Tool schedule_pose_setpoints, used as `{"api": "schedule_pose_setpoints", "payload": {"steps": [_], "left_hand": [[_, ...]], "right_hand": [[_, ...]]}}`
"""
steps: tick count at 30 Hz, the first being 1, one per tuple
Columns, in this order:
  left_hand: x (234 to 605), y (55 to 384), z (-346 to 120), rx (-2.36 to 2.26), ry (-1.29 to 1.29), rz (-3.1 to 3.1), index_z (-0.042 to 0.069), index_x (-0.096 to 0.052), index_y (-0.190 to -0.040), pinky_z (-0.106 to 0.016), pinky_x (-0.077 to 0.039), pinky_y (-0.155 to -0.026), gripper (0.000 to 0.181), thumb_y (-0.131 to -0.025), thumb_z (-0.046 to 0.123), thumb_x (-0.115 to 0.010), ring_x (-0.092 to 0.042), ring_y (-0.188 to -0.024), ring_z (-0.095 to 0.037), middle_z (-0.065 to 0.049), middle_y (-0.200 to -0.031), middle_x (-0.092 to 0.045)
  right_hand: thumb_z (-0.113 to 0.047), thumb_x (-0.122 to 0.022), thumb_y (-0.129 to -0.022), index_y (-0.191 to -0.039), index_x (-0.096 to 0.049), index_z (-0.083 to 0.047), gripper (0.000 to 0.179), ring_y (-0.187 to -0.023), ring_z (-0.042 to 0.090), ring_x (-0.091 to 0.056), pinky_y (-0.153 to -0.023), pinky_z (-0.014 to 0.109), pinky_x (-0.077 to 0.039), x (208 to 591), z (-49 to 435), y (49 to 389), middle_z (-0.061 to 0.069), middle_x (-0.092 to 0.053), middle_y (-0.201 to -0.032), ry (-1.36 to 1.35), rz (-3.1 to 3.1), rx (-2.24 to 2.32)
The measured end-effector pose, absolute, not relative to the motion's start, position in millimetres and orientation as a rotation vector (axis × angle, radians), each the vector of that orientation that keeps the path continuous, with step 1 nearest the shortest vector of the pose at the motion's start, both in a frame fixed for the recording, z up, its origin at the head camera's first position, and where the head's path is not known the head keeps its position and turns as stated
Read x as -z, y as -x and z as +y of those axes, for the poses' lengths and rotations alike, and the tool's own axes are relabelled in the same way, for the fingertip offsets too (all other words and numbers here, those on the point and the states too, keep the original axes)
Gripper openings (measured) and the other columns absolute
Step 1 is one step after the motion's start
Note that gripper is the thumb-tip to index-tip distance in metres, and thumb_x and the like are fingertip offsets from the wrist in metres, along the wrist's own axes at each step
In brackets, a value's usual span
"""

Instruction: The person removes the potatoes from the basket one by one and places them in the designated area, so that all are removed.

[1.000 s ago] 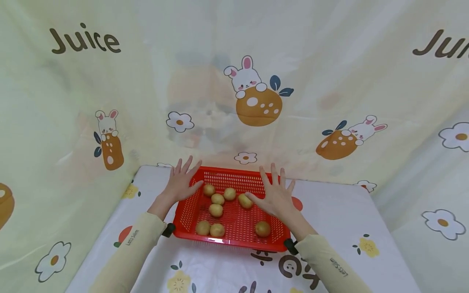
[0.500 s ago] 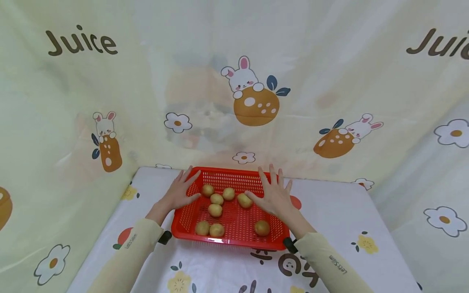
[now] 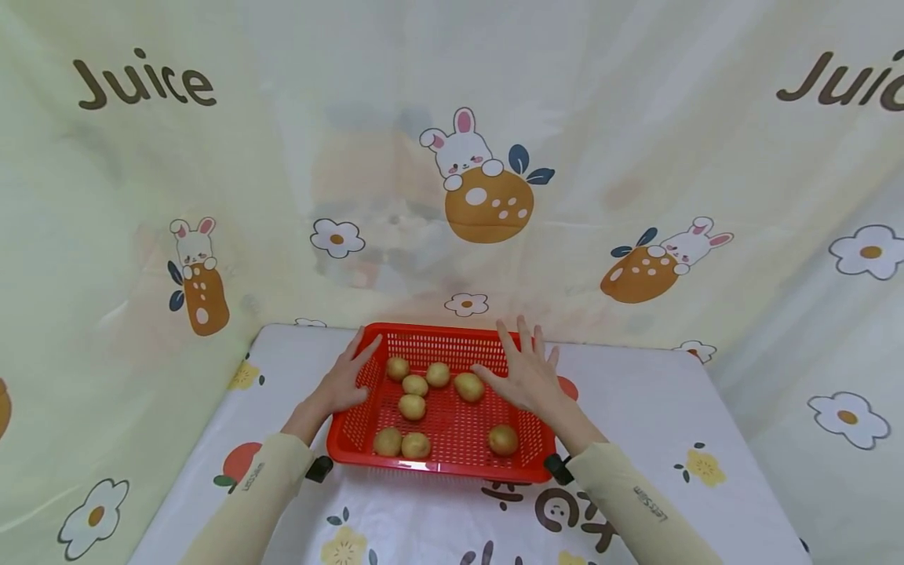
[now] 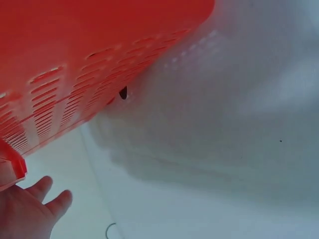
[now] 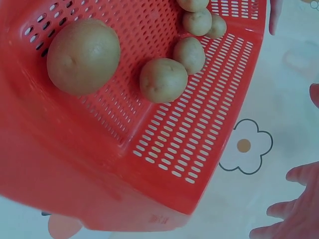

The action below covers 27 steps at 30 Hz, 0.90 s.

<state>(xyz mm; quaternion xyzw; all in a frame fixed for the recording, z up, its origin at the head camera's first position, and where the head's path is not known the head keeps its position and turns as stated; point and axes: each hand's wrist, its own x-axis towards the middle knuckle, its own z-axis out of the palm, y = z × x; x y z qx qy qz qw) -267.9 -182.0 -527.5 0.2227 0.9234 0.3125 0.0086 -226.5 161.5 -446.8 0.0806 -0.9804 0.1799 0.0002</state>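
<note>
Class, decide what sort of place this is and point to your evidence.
Probably a staged tabletop booth: a pale rabbit-printed curtain encloses the back and sides, and a red rectangular plastic basket of round yellow-brown potatoes sits on a white flower-printed cloth.

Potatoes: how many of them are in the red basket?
8 potatoes: four clustered towards the far left, one just right of that cluster, two side by side at the near left, one at the near right. None seems hidden behind the right hand.
</note>
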Motion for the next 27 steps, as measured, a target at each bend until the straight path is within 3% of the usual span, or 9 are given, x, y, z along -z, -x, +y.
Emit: {"api": "schedule_pose_setpoints", "payload": {"steps": [8, 13, 18, 27], "left_hand": [[526.3, 264.1, -181.9, -1.065, -0.697, 2.841, 0.01, -0.022, -0.158, -0.06, -0.045, -0.094, 0.095, -0.07, 0.0, -0.055, -0.021, -0.143, -0.047, -0.019, -0.163, 0.002], [528.8, 265.9, -181.1, -1.101, -0.717, 2.843, 0.009, -0.023, -0.158, -0.058, -0.046, -0.093, 0.094, -0.069, 0.001, -0.054, -0.024, -0.142, -0.047, -0.021, -0.163, 0.0], [528.4, 265.2, -181.6, -1.145, -0.695, 2.809, 0.008, -0.023, -0.157, -0.054, -0.049, -0.09, 0.094, -0.068, 0.002, -0.055, -0.03, -0.139, -0.047, -0.019, -0.163, 0.001], [527.6, 264.4, -181.1, -1.205, -0.667, 2.756, 0.008, -0.023, -0.157, -0.052, -0.049, -0.089, 0.093, -0.07, 0.0, -0.055, -0.03, -0.137, -0.045, -0.016, -0.164, 0.004]], "right_hand": [[-0.061, -0.051, -0.092, -0.16, -0.014, -0.012, 0.091, -0.146, 0.047, -0.007, -0.108, 0.07, -0.016, 446.4, 164.9, 235.4, 0.023, -0.005, -0.163, -0.329, -3.099, -0.894], [-0.045, -0.062, -0.092, -0.155, -0.029, -0.007, 0.081, -0.144, 0.039, -0.025, -0.11, 0.06, -0.025, 447.5, 167.5, 245.2, 0.018, -0.027, -0.158, -0.322, -2.984, -1.324], [-0.032, -0.07, -0.089, -0.145, -0.047, -0.004, 0.066, -0.133, 0.038, -0.043, -0.104, 0.052, -0.039, 453.0, 167.9, 256.8, 0.019, -0.047, -0.146, -0.205, -2.846, -1.684], [-0.026, -0.071, -0.089, -0.139, -0.054, -0.006, 0.056, -0.124, 0.036, -0.051, -0.096, 0.052, -0.046, 468.6, 159.1, 273.8, 0.021, -0.053, -0.139, 0.106, -2.787, -1.957]]}}
